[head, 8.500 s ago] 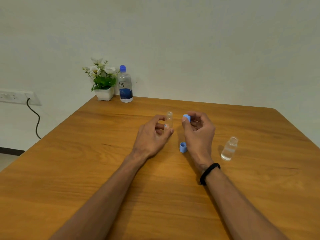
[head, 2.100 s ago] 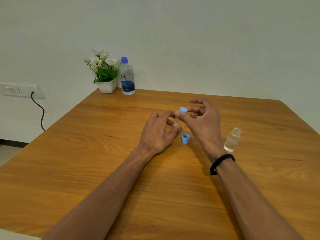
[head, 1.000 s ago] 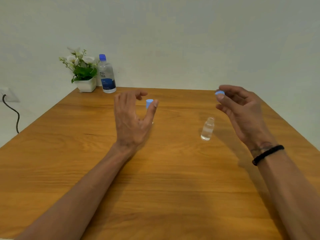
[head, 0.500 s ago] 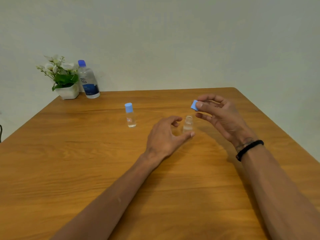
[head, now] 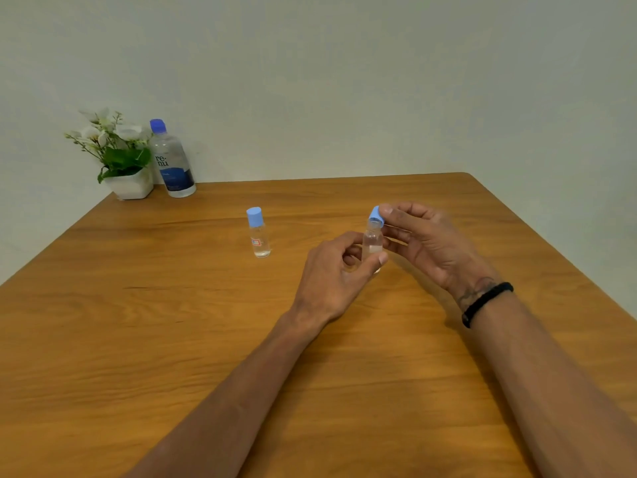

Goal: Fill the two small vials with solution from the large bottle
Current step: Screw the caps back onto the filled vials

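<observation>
Second vial (head: pixel 372 244) is pinched upright by the left hand (head: pixel 336 274), thumb and fingers curled round its lower body, right of the capped vial (head: pixel 258 236) and nearer the camera. Clear liquid is seen in its lower part; whether its base touches the desk (head: pixel 172 339) cannot be told. Blue cap (head: pixel 375 214) is gripped between thumb and fingertips of the right hand (head: pixel 427 244), held tilted at the vial's mouth, apparently not yet seated. A black wristband (head: pixel 486 303) is worn on that wrist.

Capped vial stands alone, upright, lid on, with clear liquid inside.

Large solution bottle (head: pixel 171 160) is left at the far back of the desk, well behind and left of the capped vial, just beside a potted plant (head: pixel 117 157), cap on.

Step judged: closing the second vial; task near its end.

Risks judged: cap is tilted, so threads could be crossed if turned before being squared; a light, smooth vial could be tipped or twisted out of the pinch if pressed from one side, and liquid spilled; a small cap could be dropped
</observation>
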